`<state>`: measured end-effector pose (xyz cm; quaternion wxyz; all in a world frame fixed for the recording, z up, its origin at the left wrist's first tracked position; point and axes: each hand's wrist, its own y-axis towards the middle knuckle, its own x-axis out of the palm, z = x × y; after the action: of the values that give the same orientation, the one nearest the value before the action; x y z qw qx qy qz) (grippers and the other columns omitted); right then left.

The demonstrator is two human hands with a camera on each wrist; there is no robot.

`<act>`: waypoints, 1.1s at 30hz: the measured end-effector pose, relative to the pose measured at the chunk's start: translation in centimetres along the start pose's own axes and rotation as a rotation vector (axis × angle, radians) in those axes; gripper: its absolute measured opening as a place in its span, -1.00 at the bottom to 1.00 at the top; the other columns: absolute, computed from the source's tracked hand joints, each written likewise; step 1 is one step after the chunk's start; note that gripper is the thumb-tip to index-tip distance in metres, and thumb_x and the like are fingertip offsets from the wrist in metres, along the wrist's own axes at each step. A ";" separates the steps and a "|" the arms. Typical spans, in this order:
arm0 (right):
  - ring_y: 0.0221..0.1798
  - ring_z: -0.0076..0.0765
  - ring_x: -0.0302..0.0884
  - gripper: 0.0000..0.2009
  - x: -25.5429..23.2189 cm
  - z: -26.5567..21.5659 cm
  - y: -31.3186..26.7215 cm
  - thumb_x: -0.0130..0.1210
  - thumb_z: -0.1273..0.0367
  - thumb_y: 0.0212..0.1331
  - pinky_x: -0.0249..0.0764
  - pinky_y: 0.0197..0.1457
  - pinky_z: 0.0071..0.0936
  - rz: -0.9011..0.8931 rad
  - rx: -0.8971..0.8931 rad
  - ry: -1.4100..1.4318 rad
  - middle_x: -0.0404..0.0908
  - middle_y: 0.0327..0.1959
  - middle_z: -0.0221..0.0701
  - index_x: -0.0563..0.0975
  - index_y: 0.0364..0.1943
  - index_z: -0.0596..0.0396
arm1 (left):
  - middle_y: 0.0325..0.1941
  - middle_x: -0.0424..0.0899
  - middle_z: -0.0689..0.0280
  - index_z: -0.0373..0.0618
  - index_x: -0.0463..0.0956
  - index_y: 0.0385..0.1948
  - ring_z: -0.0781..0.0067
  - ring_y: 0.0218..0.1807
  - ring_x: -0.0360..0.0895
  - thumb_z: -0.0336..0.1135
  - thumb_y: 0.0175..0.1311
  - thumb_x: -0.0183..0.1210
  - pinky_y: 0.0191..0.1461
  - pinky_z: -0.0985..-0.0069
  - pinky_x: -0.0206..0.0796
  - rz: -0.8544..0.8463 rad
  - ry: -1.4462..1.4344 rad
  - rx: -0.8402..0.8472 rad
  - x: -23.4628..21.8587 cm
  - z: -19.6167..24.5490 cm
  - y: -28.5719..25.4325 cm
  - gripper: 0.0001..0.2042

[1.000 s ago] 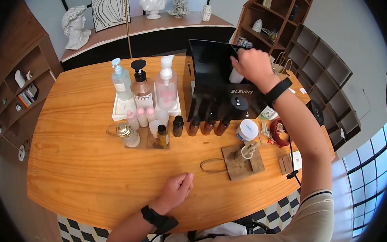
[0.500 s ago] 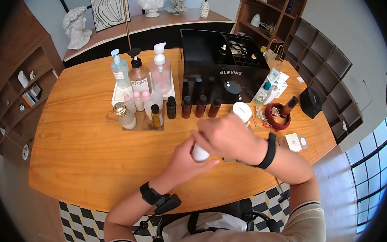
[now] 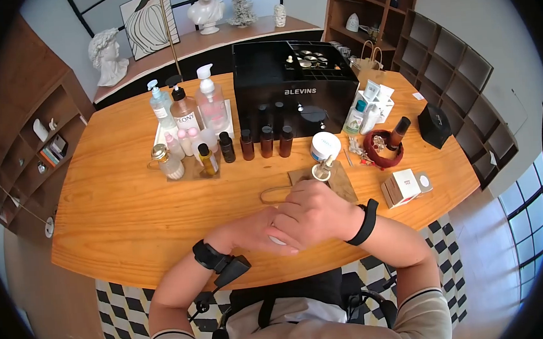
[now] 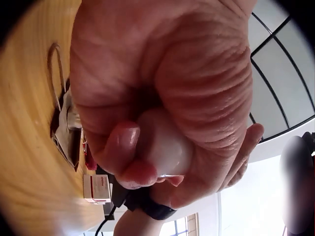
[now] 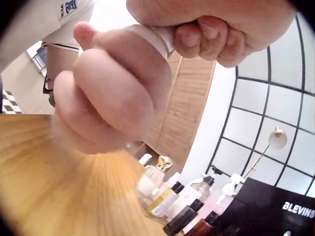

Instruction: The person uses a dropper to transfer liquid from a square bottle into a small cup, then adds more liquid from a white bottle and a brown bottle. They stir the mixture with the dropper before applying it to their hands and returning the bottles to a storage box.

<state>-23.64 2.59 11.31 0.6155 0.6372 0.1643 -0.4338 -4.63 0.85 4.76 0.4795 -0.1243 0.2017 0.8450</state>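
In front of the person's body, close over the near side of the table, both hands hold one small white bottle (image 4: 170, 152). My left hand (image 3: 244, 232) wraps its fingers around the bottle's body, and the rounded white end shows between fingers and palm in the left wrist view. At the other end my right hand (image 3: 314, 213) grips the top with curled fingers. Only a short stretch of the white bottle (image 5: 151, 39) shows between the hands in the right wrist view; the rest is hidden. Just beyond them a brown paper bag (image 3: 346, 186) lies flat.
A black BLEVINS box (image 3: 267, 95) stands at the back. Left of it are pump bottles on a white tray (image 3: 230, 130). Several small dark bottles (image 3: 267, 143) line its front. A white jar (image 3: 325, 145), red bowl (image 3: 384, 161) and small white box (image 3: 400, 187) are at right.
My right hand has brought the white bottle from the black box to the left hand, which now grips it too. Both joined hands have since drawn slightly nearer the body.
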 end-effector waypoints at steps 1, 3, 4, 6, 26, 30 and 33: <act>-0.72 -0.20 0.42 -0.66 -0.6 0.1 0.1 0.29 0.20 0.19 0.32 -0.63 -0.35 0.047 0.009 0.059 0.44 -0.75 -0.43 0.49 -0.63 0.03 | -0.30 0.71 0.29 -0.20 0.59 -0.23 0.46 -0.17 0.63 -0.22 0.14 0.43 -0.03 0.47 0.43 -0.082 -0.069 -0.014 0.2 0.6 0.2 -0.70; -0.71 -0.19 0.42 -0.69 -1.5 0.6 -0.4 0.31 0.22 0.16 0.34 -0.62 -0.34 0.108 0.015 0.112 0.44 -0.74 -0.45 0.50 -0.61 0.02 | -0.28 0.70 0.32 -0.19 0.59 -0.19 0.49 -0.17 0.60 -0.23 0.14 0.42 -0.03 0.48 0.43 0.043 -0.141 -0.112 0.9 1.4 0.6 -0.69; -0.61 -0.17 0.48 -0.74 -2.1 1.0 -1.0 0.33 0.23 0.14 0.40 -0.53 -0.33 0.002 0.189 0.130 0.49 -0.66 -0.41 0.55 -0.51 0.06 | -0.26 0.68 0.35 -0.19 0.58 -0.16 0.53 -0.18 0.58 -0.23 0.15 0.42 -0.02 0.48 0.42 0.179 -0.219 -0.202 1.0 1.7 0.7 -0.68; -0.52 -0.14 0.55 -0.77 -2.5 1.7 -1.8 0.35 0.24 0.12 0.47 -0.45 -0.32 -0.101 0.355 0.148 0.55 -0.58 -0.37 0.60 -0.41 0.10 | -0.18 0.67 0.38 -0.17 0.57 -0.10 0.57 -0.11 0.55 -0.27 0.15 0.43 0.01 0.50 0.41 0.229 -0.207 -0.223 0.9 1.4 0.9 -0.67; -0.31 -0.24 0.66 -0.62 -1.0 3.8 -5.9 0.44 0.32 0.04 0.53 -0.23 -0.37 -0.166 0.842 0.405 0.68 -0.29 -0.27 0.63 -0.07 0.17 | -0.19 0.72 0.17 -0.22 0.57 -0.06 0.37 -0.17 0.67 -0.21 0.19 0.39 -0.06 0.42 0.47 0.349 -0.046 -0.215 1.9 -3.4 4.6 -0.63; -0.27 -0.29 0.66 -0.59 0.2 4.2 -6.3 0.50 0.32 -0.04 0.52 -0.20 -0.39 -0.001 0.694 0.499 0.68 -0.31 -0.31 0.65 -0.08 0.15 | -0.12 0.70 0.26 -0.21 0.55 -0.02 0.48 -0.11 0.62 -0.26 0.19 0.41 0.01 0.46 0.44 0.359 -0.088 -0.236 1.6 -3.5 4.4 -0.62; -0.29 -0.23 0.64 -0.59 0.7 3.6 -5.8 0.49 0.32 -0.01 0.56 -0.19 -0.46 0.245 0.627 0.636 0.67 -0.30 -0.29 0.65 -0.07 0.17 | -0.12 0.70 0.28 -0.21 0.55 0.00 0.50 -0.09 0.63 -0.25 0.19 0.42 0.03 0.47 0.45 0.319 -0.118 -0.244 1.3 -3.9 4.0 -0.60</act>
<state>-28.88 0.09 7.57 0.3589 0.9087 0.1294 -0.1696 -8.64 -1.78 1.60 0.3320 -0.0981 0.0864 0.9342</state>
